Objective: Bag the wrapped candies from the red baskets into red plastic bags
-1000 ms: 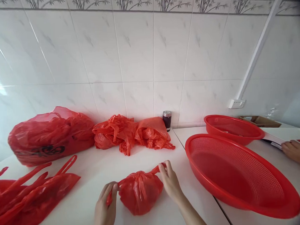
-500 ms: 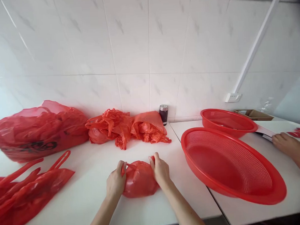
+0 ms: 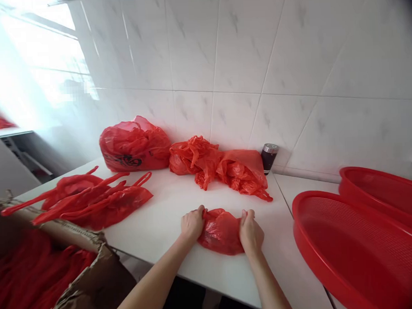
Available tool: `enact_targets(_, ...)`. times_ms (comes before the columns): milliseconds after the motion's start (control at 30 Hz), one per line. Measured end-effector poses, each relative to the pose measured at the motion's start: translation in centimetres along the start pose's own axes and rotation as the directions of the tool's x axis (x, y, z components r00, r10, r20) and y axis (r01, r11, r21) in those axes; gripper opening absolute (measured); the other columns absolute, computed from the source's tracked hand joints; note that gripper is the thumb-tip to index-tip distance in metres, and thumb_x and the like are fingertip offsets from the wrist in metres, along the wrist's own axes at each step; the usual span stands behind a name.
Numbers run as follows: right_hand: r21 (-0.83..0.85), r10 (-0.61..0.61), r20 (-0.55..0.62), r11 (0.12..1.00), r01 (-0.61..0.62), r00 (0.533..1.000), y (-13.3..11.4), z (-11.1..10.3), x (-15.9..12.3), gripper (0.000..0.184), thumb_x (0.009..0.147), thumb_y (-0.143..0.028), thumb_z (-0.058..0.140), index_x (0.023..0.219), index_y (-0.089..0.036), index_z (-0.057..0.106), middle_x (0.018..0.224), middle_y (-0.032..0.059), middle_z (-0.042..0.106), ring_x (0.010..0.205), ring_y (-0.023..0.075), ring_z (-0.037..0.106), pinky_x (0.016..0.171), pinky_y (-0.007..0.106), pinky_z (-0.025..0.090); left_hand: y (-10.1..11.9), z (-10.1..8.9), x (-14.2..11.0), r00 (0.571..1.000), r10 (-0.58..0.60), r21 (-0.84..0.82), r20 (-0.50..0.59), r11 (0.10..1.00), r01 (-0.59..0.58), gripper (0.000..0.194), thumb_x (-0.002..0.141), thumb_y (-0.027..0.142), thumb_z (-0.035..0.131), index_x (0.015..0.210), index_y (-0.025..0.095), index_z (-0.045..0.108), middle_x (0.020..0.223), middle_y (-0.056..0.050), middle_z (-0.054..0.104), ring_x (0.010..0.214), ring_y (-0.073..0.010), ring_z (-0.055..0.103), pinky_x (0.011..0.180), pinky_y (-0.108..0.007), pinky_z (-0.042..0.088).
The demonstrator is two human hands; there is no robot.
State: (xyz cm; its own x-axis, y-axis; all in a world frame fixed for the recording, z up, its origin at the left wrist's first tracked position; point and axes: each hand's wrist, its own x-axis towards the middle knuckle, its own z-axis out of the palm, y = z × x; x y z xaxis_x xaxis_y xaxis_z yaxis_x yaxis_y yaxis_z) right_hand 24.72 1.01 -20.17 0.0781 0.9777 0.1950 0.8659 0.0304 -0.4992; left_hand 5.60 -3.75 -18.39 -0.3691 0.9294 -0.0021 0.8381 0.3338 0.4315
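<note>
A small stuffed red plastic bag (image 3: 220, 230) lies on the white table (image 3: 167, 215) near its front edge. My left hand (image 3: 192, 224) grips the bag's left side with the fingers curled over it. My right hand (image 3: 251, 231) grips its right side the same way. Both hands press the bag between them.
Flat red bags (image 3: 92, 200) lie at the left, a full red bag (image 3: 134, 145) and crumpled red bags (image 3: 223, 167) by the tiled wall, beside a small dark jar (image 3: 269, 157). Two red mesh baskets (image 3: 357, 252) sit at the right. A cardboard box (image 3: 85, 287) with red bags stands lower left.
My hands came together from the bag's handles onto its sides and stay there. The view swung left, bringing the cardboard box in and taking the other person's hand out.
</note>
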Motion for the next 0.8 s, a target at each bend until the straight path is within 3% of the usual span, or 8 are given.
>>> enact_targets(133,0.116,0.113,-0.081,0.988,-0.103,0.990,0.2,-0.3,-0.1,0.032,0.099,-0.037,0.014,0.096,-0.021,0.041,0.077,0.0100,0.066,0.063,0.0229,0.060,0.049,0.027,0.023,-1.7,-0.7,-1.6,1.000,-0.030,-0.078,0.004,0.996,0.030,0.031,0.092,0.043,0.048,0.099,0.016,0.061,0.085,-0.003,0.064,0.072,-0.0144,0.061,0.071,-0.034,0.051)
enact_targets(300,0.281,0.132,-0.135,0.956,-0.090,0.982,0.6,-0.6,0.0,0.031,0.098,-0.042,0.015,0.090,-0.023,0.039,0.072,0.0078,0.063,0.059,0.0220,0.057,0.049,0.026,0.027,-2.1,-3.6,-2.7,0.999,-0.003,-0.172,-0.032,0.985,-0.003,0.031,0.093,0.040,0.044,0.088,0.015,0.063,0.075,-0.002,0.062,0.067,-0.0150,0.059,0.064,-0.030,0.048)
enact_targets(433,0.418,0.076,-0.186,0.908,0.009,0.980,0.9,-0.7,-0.1,0.029,0.096,-0.045,0.018,0.089,-0.023,0.037,0.070,0.0048,0.061,0.058,0.0205,0.055,0.051,0.026,0.031,1.3,-6.0,-2.2,0.970,0.153,-0.116,-0.188,0.978,-0.176,0.030,0.091,0.021,0.040,0.116,0.024,0.057,0.121,-0.008,0.058,0.111,-0.0227,0.053,0.093,-0.038,0.041)
enact_targets(500,0.475,0.053,-0.213,0.878,0.056,0.976,1.0,-0.7,-0.3,0.030,0.094,-0.049,0.021,0.088,-0.024,0.036,0.071,0.0041,0.061,0.059,0.0199,0.055,0.053,0.026,0.033,3.6,-5.7,-2.0,0.938,0.312,-0.078,-0.153,0.942,-0.326,0.033,0.088,0.025,0.049,0.119,0.032,0.057,0.132,-0.002,0.053,0.122,-0.0220,0.045,0.102,-0.036,0.034)
enact_targets(567,0.521,0.059,-0.245,0.850,0.080,0.968,1.2,-0.6,-0.3,0.033,0.093,-0.052,0.022,0.087,-0.023,0.036,0.073,0.0047,0.061,0.061,0.0199,0.055,0.055,0.026,0.035,5.4,-4.7,-1.9,0.907,0.419,-0.056,-0.044,0.905,-0.421,0.035,0.077,0.029,0.065,0.112,0.033,0.062,0.123,-0.001,0.060,0.117,-0.0230,0.050,0.099,-0.036,0.038)
enact_targets(633,0.561,0.090,-0.274,0.823,0.084,0.957,1.4,-0.7,-0.4,0.034,0.092,-0.053,0.022,0.089,-0.023,0.037,0.076,0.0061,0.061,0.063,0.0201,0.056,0.057,0.026,0.036,5.9,-3.7,-1.7,0.899,0.434,-0.039,0.057,0.901,-0.433,0.029,0.072,0.029,0.070,0.101,0.026,0.066,0.104,-0.004,0.067,0.101,-0.0232,0.059,0.089,-0.038,0.044)
enact_targets(700,0.598,0.111,-0.286,0.797,0.086,0.952,1.6,-0.8,-0.3,0.034,0.092,-0.053,0.024,0.093,-0.022,0.038,0.078,0.0065,0.061,0.064,0.0200,0.057,0.058,0.027,0.038,5.0,-3.9,-1.6,0.913,0.394,-0.025,0.106,0.919,-0.394,0.019,0.079,0.031,0.064,0.094,0.019,0.066,0.091,-0.004,0.068,0.085,-0.0196,0.062,0.077,-0.036,0.048)
enact_targets(800,0.645,0.096,-0.264,0.757,0.102,0.960,1.6,-0.9,-0.3,0.032,0.091,-0.052,0.033,0.100,-0.022,0.039,0.075,0.0042,0.061,0.064,0.0191,0.060,0.059,0.026,0.040,1.2,-6.7,-1.6,0.950,0.300,-0.001,0.087,0.954,-0.301,0.018,0.086,0.033,0.055,0.090,0.018,0.064,0.082,-0.002,0.067,0.073,-0.0154,0.061,0.066,-0.029,0.047)
